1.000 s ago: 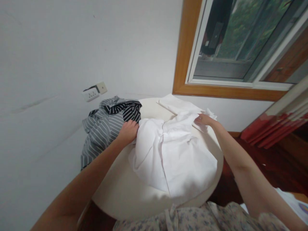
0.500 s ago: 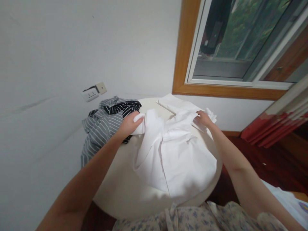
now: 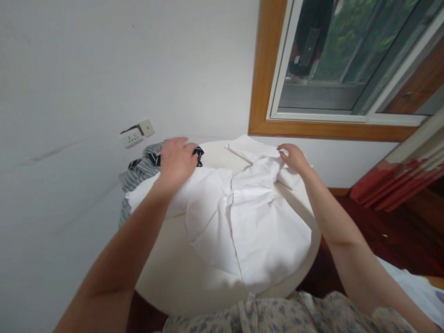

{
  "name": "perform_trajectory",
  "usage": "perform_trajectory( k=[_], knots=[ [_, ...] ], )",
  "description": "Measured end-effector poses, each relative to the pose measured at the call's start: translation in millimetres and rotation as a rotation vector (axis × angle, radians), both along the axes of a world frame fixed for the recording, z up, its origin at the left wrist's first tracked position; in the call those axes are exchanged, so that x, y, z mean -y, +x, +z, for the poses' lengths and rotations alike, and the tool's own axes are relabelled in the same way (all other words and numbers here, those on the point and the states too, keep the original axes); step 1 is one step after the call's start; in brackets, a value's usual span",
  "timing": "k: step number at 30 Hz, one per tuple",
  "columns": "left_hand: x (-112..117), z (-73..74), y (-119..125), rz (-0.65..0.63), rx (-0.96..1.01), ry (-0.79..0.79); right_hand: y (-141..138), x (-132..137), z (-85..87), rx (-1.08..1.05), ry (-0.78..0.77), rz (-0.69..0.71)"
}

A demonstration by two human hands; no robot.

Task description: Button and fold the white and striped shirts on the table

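Note:
A white shirt [image 3: 267, 231] lies spread on a round cream table [image 3: 173, 268], its front opening running down the middle. One sleeve reaches left, partly over a grey and black striped garment [image 3: 138, 173]. My left hand [image 3: 178, 159] is open, fingers spread, just above the striped garment and the sleeve's upper edge; it is slightly blurred. At the far right of the shirt, my right hand [image 3: 293, 157] has thumb and fingers closed on the white cloth by the other sleeve. Part of that sleeve is hidden behind the hand.
A wall with a socket [image 3: 132, 137] stands behind the table. To the right are a wood-framed window [image 3: 312, 129] and a red and cream curtain [image 3: 378, 180]. White cloth or paper [image 3: 409, 286] lies at the lower right.
My left hand has let go of the white cloth and moved up and left; the left sleeve now lies stretched out over the striped garment. My right hand has shifted slightly up and left.

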State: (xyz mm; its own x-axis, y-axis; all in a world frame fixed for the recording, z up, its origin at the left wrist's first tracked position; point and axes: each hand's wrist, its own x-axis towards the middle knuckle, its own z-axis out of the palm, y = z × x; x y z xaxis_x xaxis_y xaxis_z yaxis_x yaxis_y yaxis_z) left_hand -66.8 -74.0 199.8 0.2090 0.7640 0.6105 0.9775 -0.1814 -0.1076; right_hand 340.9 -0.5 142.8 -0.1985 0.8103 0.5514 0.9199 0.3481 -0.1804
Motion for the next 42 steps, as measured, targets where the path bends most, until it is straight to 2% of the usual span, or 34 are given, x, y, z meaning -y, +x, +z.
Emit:
perform_trajectory(
  k=[2,3,5,8,10,13,15,16,18,20,21,23,25,27,29,30,32,36,38,40,42],
  knots=[
    [-16,-24.9,34,-0.157,-0.05,-0.212,-38,5,-5.4,0.116,-0.114,0.202],
    [-22,-38.2,46,-0.189,-0.076,-0.289,-54,9,-9.0,0.189,-0.18,0.265],
    [-30,-64.4,62,-0.173,-0.107,-0.401,-77,20,-16.8,0.297,-0.32,0.302],
    [-29,-94.3,61,-0.177,-0.09,-0.551,-86,41,-26.2,0.376,-0.566,0.393],
    [-24,-103.0,54,-0.284,-0.051,-0.644,-80,54,-27.9,0.353,-0.693,0.496],
    [-19,-99.6,47,-0.509,0.023,-0.826,-68,58,-23.3,0.261,-0.841,0.563],
    [-21,-92.6,46,-0.558,0.074,-0.921,-65,50,-18.5,0.169,-0.901,0.448],
    [-24,-89.6,46,-0.522,0.094,-0.932,-66,44,-16.7,0.13,-0.895,0.348],
    [-32,-87.1,47,-0.37,0.109,-0.886,-71,31,-14.7,0.123,-0.828,0.143],
    [-39,-89.1,49,-0.204,0.084,-0.836,-78,21,-15.3,0.235,-0.796,0.047],
    [-41,-91.1,50,-0.152,0.053,-0.84,-81,18,-16.3,0.314,-0.813,0.044],
    [-45,-95.1,51,-0.128,-0.014,-0.928,-87,16,-19.0,0.434,-0.87,0.093],
    [-47,-97.0,52,-0.2,-0.036,-1.058,-90,16,-21.0,0.47,-0.891,0.178],
    [-47,-95.5,53,-0.326,-0.003,-1.167,-91,17,-20.4,0.444,-0.875,0.267],
    [-45,-90.5,53,-0.403,0.057,-1.202,-89,18,-15.4,0.398,-0.825,0.315],
    [-43,-86.7,52,-0.405,0.095,-1.178,-88,19,-11.0,0.374,-0.778,0.308],
    [-38,-76.5,50,-0.373,0.204,-1.029,-84,21,0.3,0.32,-0.628,0.268],
    [-31,-53.0,43,-0.303,0.435,-0.524,-78,31,19.2,0.133,-0.167,0.255],
    [-31,-47.4,38,-0.281,0.448,-0.364,-75,38,20.0,0.074,-0.055,0.293],
    [-34,-49.0,32,-0.296,0.367,-0.388,-71,42,15.3,0.133,-0.194,0.341],
    [-39,-55.3,25,-0.293,0.257,-0.513,-66,43,9.0,0.247,-0.453,0.366]
  ],
)
